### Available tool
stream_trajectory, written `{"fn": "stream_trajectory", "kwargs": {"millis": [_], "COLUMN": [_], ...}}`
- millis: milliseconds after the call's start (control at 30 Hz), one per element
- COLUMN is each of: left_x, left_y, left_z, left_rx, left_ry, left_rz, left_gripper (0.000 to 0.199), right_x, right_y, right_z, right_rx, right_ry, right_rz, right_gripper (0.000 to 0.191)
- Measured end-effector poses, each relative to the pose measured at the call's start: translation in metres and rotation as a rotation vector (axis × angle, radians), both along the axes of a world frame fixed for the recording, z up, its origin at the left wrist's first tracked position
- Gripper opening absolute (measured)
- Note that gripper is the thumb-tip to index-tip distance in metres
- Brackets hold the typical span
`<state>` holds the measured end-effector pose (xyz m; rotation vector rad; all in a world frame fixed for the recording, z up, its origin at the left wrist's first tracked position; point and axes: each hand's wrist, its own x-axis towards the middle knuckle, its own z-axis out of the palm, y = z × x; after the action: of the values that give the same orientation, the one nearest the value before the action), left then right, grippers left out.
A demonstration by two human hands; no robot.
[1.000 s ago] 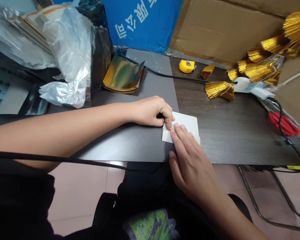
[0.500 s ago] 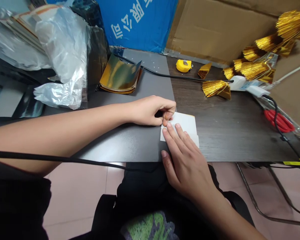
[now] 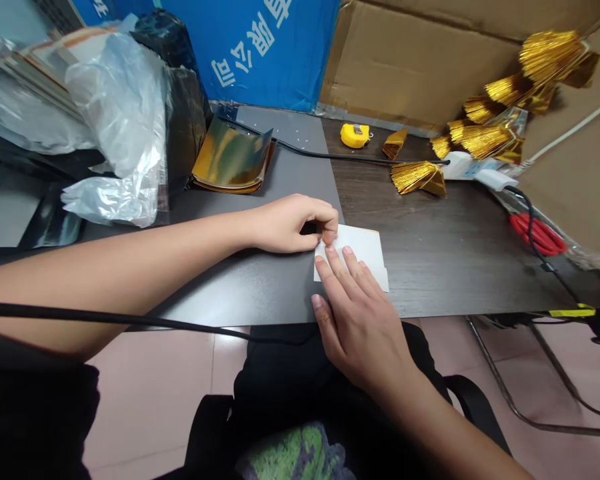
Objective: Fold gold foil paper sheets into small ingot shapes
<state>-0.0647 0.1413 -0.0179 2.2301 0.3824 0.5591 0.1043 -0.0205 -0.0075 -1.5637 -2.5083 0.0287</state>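
A white sheet of paper (image 3: 365,243) with a thin gold edge lies near the front edge of the dark table (image 3: 430,267), partly folded over along its near side. My left hand (image 3: 300,223) has curled fingers pinching the paper's left edge. Across the near part of the sheet, my right hand (image 3: 363,320) rests with its fingers stretched out and fingertips close to the left hand's. Its palm hides some of the paper.
Gold foil sheets (image 3: 235,157) are stacked at the back left beside plastic bags (image 3: 125,113). Farther right are a yellow tape measure (image 3: 355,135), pleated gold pieces (image 3: 417,178), a power strip (image 3: 463,165) and red-handled scissors (image 3: 537,233). A black cable (image 3: 325,155) crosses the back.
The whole view has shifted slightly, so the table items appear farther left. Both hands stay at the paper in nearly the same pose.
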Motion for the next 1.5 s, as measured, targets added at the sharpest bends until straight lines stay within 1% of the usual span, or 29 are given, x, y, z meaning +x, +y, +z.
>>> {"fn": "stream_trajectory", "kwargs": {"millis": [167,300,367,567,700,800,1000,1133,1300,1367,1433,1500], "left_x": [-0.001,-0.002,-0.002,0.0,0.001,0.0,0.002,0.002,0.002,0.002,0.002,0.002], "left_y": [-0.004,-0.008,-0.009,-0.01,-0.011,-0.011,-0.014,-0.015,-0.014,-0.014,-0.015,-0.015], "left_z": [0.001,0.003,0.004,0.004,0.003,0.004,0.009,0.011,0.011,0.011,0.011,0.01], "left_rx": [0.021,0.03,0.028,0.088,0.168,0.203,0.144,0.109,0.11,0.117,0.124,0.137], "left_ry": [0.022,0.065,0.092,0.18,0.235,0.287,0.389,0.437,0.422,0.411,0.406,0.398], "left_rz": [-0.007,-0.084,-0.097,-0.099,-0.07,-0.055,-0.021,-0.004,-0.019,-0.021,-0.016,-0.017], "left_gripper": [0.019,0.019,0.021,0.027,0.03,0.032,0.034,0.04,0.037,0.037,0.037,0.037], "right_x": [0.001,0.002,0.002,0.003,0.003,0.004,0.016,0.036,0.06,0.062,0.058,0.05], "right_y": [0.0,-0.002,-0.002,-0.002,-0.005,-0.006,-0.01,-0.014,-0.016,-0.014,-0.011,-0.008], "right_z": [0.0,-0.002,-0.002,-0.001,-0.004,-0.004,-0.005,-0.007,-0.004,0.0,0.004,0.006], "right_rx": [0.026,0.066,0.058,0.045,0.066,0.077,0.12,0.16,0.154,0.16,0.186,0.196], "right_ry": [0.043,0.04,0.042,0.091,0.154,0.185,0.098,0.005,-0.088,-0.099,-0.085,-0.045], "right_rz": [-0.021,-0.051,-0.066,-0.049,-0.078,-0.075,-0.07,-0.105,-0.16,-0.181,-0.186,-0.14], "right_gripper": [0.047,0.046,0.045,0.047,0.051,0.052,0.056,0.06,0.057,0.057,0.06,0.063]}}
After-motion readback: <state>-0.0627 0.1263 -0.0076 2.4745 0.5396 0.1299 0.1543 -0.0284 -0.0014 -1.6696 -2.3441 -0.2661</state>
